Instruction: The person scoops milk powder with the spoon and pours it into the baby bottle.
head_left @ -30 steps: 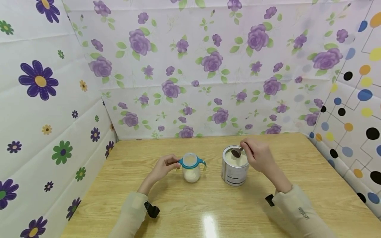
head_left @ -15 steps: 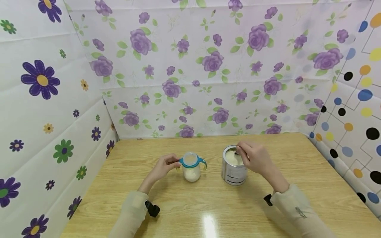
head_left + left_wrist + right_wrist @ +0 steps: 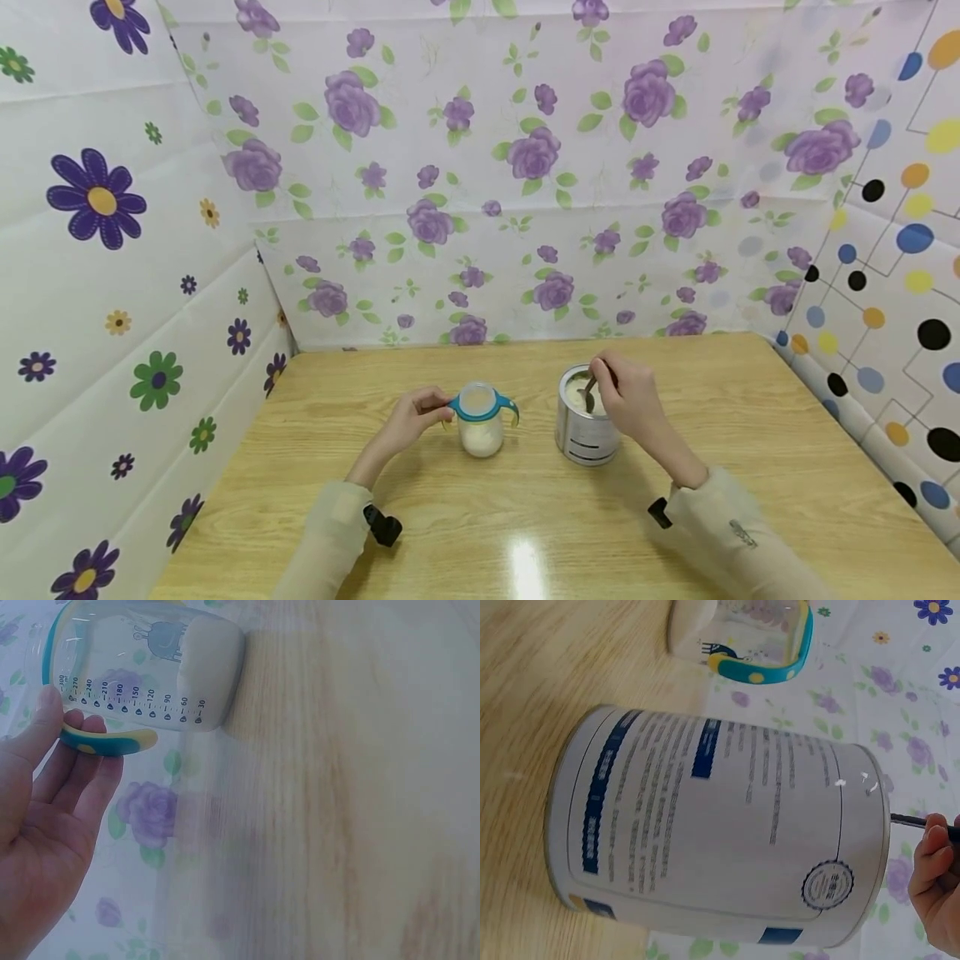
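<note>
Cloth backdrop (image 3: 431,221) printed with purple roses behind wood-grain desk (image 3: 450,517). Scooping apparently under way: some powder (image 3: 212,671) already in bottle (image 3: 482,437), spoon (image 3: 589,402) inside open tin (image 3: 587,442), no powder crossing between them; load on spoon cannot be told. Plenty left in tin. Bottle upright on desk, left of tin, well apart; clear body, printed scale, blue ring, filled only to lower marks. Left hand (image 3: 415,417) pinches its handle (image 3: 105,742); right hand (image 3: 628,396) grips spoon from above.

Makeshift booth (image 3: 157,317), flowered sheets (image 3: 450,275) and dotted sheet (image 3: 892,292) round a wood-grain table (image 3: 442,533).
</note>
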The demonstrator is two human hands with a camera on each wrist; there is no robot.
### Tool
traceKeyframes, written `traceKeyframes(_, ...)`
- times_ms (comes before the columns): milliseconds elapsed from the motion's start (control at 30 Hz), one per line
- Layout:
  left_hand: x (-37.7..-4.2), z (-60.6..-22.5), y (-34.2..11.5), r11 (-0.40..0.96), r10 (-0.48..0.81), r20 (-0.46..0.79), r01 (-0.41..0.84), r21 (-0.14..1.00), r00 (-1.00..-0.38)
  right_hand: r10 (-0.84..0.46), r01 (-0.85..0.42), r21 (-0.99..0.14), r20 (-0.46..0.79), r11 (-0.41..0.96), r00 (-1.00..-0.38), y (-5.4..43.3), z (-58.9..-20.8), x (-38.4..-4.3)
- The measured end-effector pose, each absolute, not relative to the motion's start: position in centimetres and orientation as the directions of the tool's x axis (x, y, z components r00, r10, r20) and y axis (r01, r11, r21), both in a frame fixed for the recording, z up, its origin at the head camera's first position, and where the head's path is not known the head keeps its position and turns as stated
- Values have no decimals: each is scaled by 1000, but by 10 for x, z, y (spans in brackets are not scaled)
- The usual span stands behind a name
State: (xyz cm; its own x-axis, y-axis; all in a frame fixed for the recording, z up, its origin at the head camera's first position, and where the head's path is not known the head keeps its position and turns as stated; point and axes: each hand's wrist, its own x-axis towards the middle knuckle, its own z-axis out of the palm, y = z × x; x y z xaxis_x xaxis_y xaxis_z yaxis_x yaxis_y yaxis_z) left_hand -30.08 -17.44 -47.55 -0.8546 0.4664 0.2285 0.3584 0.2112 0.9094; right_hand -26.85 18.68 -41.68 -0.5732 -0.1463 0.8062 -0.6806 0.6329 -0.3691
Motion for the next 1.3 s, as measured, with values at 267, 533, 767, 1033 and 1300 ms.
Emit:
traceKeyframes(267,-300,-474,-173,212,465,226,355,911,-856,-120,-680,-404,802,611,-585,178,-413,-267)
traceKeyframes(533,-301,-473,-173,203,467,231,357,912,-854,-51,-665,-481,789,571,-613,178,-410,-265)
traceKeyframes(767,-301,-475,-173,204,464,235,361,910,-854,39,-576,-636,688,514,-725,181,-407,-262)
traceKeyframes(1033,-301,-474,-174,208,459,225,350,913,-859,150,-392,-872,447,295,-882,196,-407,-269)
traceKeyframes(1300,-301,-475,-174,204,463,222,347,916,-858,151,-215,-976,219,44,-964,212,-412,-274)
